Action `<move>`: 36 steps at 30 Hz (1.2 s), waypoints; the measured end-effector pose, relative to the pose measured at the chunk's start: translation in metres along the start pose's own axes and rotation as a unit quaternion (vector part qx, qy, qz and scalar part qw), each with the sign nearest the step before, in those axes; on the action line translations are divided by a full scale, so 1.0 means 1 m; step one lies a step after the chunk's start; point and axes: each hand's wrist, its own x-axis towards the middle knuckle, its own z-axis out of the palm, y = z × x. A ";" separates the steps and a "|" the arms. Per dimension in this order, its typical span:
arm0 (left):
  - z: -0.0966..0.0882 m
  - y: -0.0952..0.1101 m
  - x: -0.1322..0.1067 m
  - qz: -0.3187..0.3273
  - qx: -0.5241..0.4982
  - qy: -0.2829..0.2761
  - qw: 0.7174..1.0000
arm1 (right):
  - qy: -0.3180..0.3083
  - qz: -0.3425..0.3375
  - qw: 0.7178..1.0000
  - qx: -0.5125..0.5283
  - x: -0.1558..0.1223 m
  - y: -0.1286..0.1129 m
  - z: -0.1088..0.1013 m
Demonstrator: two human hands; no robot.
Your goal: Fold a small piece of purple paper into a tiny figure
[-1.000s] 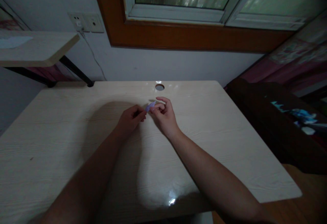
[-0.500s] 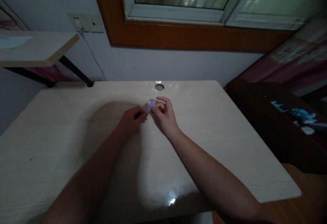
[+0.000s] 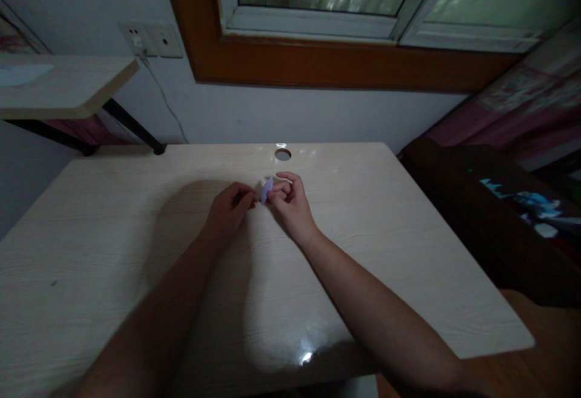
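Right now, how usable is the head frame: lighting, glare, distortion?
Head view: dim and underexposed; the left hand and right hand cast a soft shadow leftwards on the table; small glare spot at the near edge, another beside the cable hole; slight wide-angle bowing in the window frame; the purple paper scrap between them is too small for detail.

From here I cannot tell what the purple scrap (image 3: 266,190) is: too tiny, and the room too dim. The right hand (image 3: 290,204) hides its lower end behind its fingers, and whether the left hand (image 3: 229,213) touches it is unclear to me.
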 end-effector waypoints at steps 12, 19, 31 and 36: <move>0.000 -0.005 0.003 0.009 -0.058 0.044 0.997 | -0.069 0.000 0.997 -0.021 -0.001 0.005 -0.001; -0.001 -0.005 0.003 0.009 -0.047 0.038 0.998 | -0.040 0.023 0.999 -0.017 -0.001 -0.003 0.001; -0.004 0.006 0.001 0.124 0.054 -0.028 0.990 | 0.018 0.056 0.998 0.037 0.003 -0.003 0.001; -0.004 0.003 0.003 0.128 0.080 -0.009 0.989 | 0.013 0.049 0.999 0.017 0.001 -0.007 0.001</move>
